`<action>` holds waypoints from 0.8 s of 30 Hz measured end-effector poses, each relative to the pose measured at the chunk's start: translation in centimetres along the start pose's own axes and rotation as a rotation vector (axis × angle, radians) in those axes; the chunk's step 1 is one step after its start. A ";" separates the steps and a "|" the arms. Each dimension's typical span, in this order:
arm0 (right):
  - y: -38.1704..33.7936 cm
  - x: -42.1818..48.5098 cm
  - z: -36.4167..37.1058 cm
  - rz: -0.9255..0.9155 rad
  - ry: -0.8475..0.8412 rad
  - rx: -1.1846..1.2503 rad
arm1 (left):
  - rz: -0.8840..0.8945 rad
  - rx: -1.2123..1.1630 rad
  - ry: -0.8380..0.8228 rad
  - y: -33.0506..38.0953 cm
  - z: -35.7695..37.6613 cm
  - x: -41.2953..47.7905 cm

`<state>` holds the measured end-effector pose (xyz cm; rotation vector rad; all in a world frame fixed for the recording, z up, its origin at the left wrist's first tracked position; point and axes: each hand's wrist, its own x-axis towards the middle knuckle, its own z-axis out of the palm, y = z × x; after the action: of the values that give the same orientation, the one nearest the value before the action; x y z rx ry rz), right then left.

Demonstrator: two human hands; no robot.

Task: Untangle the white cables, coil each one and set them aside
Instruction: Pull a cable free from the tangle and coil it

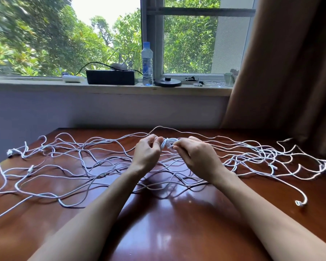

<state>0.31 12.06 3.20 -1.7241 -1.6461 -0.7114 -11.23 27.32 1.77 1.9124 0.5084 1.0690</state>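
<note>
My left hand (146, 153) and right hand (195, 157) pinch a small bundle (168, 144) of cable between curled fingers, held over the far middle of the table (167, 227), probably to pick it loose. The remaining white cables (79, 161) sprawl tangled left and right.

A clear water bottle (147, 64) was stood upright on the windowsill (26, 84), between a black box (110, 77) and a round black base (167, 83). A brown curtain (290, 72) was hung at the right.

Bottle (147, 63) label blurred; no legible text anywhere.
</note>
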 end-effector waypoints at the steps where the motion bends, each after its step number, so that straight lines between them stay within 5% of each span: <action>1: -0.1 0.0 -0.2 -0.002 0.041 -0.021 | 0.015 0.009 -0.016 0.1 0.0 -0.1; 12: 0.4 0.3 -0.5 0.082 0.183 0.096 | 0.033 -0.078 -0.218 0.6 0.1 -0.5; 24: 0.4 0.6 -1.0 0.432 0.132 0.402 | 0.159 -0.060 -0.355 0.8 0.5 -1.5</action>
<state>0.80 11.67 4.25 -1.6171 -1.1703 -0.2596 -11.67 25.67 1.59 2.0567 0.1252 0.8048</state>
